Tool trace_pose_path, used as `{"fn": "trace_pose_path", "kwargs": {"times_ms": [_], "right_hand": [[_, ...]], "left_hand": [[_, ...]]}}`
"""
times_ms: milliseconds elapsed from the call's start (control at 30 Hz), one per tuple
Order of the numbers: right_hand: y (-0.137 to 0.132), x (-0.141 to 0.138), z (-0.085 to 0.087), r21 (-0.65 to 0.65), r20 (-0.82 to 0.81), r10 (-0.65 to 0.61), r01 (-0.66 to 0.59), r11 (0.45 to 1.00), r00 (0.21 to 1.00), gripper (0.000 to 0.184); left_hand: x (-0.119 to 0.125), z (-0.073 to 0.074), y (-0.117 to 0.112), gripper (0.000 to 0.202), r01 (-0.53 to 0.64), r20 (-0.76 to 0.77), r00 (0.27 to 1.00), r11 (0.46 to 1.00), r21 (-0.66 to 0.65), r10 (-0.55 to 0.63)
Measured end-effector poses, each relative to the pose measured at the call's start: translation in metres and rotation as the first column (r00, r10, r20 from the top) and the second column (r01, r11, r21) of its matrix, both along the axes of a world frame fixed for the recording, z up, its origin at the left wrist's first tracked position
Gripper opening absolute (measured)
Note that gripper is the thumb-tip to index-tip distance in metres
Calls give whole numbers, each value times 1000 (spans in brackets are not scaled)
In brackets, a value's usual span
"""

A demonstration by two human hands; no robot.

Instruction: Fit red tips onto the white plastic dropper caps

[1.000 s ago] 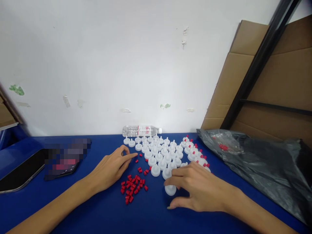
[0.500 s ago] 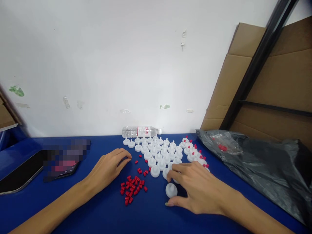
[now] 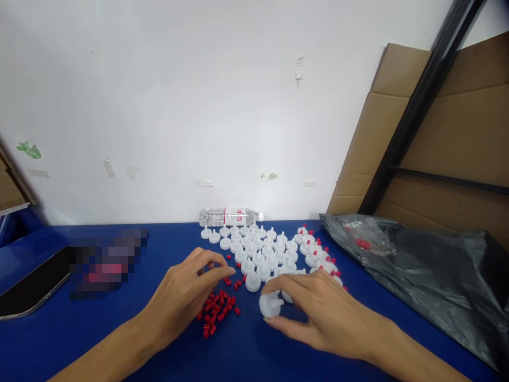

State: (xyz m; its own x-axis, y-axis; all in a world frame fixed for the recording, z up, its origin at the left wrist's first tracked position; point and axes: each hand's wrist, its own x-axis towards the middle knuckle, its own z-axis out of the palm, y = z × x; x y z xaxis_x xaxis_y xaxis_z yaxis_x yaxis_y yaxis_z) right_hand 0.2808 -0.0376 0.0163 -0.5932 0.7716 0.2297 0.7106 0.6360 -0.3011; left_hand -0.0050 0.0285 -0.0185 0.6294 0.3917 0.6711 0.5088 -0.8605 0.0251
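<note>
My right hand (image 3: 318, 307) is closed on a white plastic cap (image 3: 270, 305), lifted slightly and tilted toward my left hand. My left hand (image 3: 186, 294) hovers over a pile of small red plugs (image 3: 217, 310), its thumb and forefinger pinched together; whether a plug is between them I cannot make out. Rows of white caps (image 3: 258, 249) stand upright beyond both hands. To their right, several white caps with red plugs fitted (image 3: 318, 249) are grouped together.
A clear water bottle (image 3: 230, 216) lies on its side against the wall. A black plastic bag (image 3: 421, 270) covers the table's right side, with cardboard (image 3: 449, 132) behind it. A dark tablet (image 3: 32, 286) lies at the left on the blue table (image 3: 159, 361).
My right hand picked the white cap off the table and moved it left. My left hand drew back over the red plugs and pinched its fingers.
</note>
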Motion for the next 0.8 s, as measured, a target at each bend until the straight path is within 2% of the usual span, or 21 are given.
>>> {"fn": "trace_pose_path", "kwargs": {"times_ms": [133, 233, 467, 600, 800], "right_hand": [[-3, -6, -7, 59, -24, 27, -26, 998, 999, 29], [-5, -12, -15, 110, -25, 18, -15, 994, 1000, 33], [-1, -14, -22, 117, -42, 7, -2, 993, 999, 27], [-1, -15, -22, 147, -79, 51, -39, 988, 996, 28], [-5, -16, -21, 187, -87, 95, -77, 979, 992, 27]], "left_hand": [[10, 5, -19, 35, 141, 52, 989, 990, -7, -140], [18, 6, -31, 30, 189, 96, 978, 981, -38, -184], [31, 10, -46, 25, 325, 275, 916, 943, -80, -292], [33, 11, -45, 25, 317, 284, 913, 948, -43, -292], [32, 7, -47, 24, 229, 257, 945, 971, -72, -204]]}}
